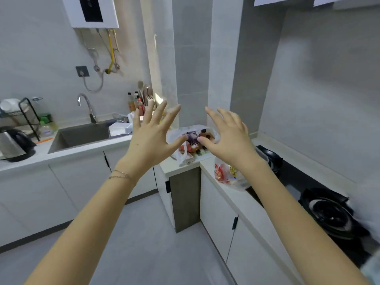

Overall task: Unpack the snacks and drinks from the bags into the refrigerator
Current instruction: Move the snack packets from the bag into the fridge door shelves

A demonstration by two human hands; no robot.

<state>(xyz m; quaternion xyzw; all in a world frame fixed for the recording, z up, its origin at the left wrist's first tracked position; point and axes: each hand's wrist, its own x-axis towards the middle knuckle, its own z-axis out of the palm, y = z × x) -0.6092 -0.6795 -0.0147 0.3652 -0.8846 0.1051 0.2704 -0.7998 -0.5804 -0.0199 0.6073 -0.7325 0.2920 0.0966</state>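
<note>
Head cam, the only view I had

- L hand (152, 136): up in front of the wearer, back of hand toward cam, fingers straight and fanned wide, holding nothing. Thin bracelet (120, 174) on that wrist
- R hand (228, 134): up beside it at about the same height, fingers apart and a bit bent, holding nothing. Clear gap btwn the two hands
- White plastic bag (193, 133): sat on the corner counter (178, 167) against the tiled wall, seen through the gap btwn the hands. Mouth open, colourful snack packs inside (purple, red, some dark bits). Labels too blurred for me to read
- Both thumb tips overlapped the bag's rim in frame. I couldn't tell whether they touched it or were short of it
- 2nd bag (221, 173): clear plastic w/ red packaging, lay on the R-hand counter run near the first bag, partly hidden behind the R forearm
- Black hob (329, 214): further R along that run, burner blurred near the frame edge
- L side: sink (82, 136) set in the counter, faucet (88, 108) behind it, white tub (120, 129) at the sink's R edge, bottles (135, 101) in the corner just behind the L fingertips
- Far L: kettle (14, 145) on the counter, dish rack (28, 114) behind it
- Water heater (90, 11) on the wall above the sink, hoses hanging below
</note>
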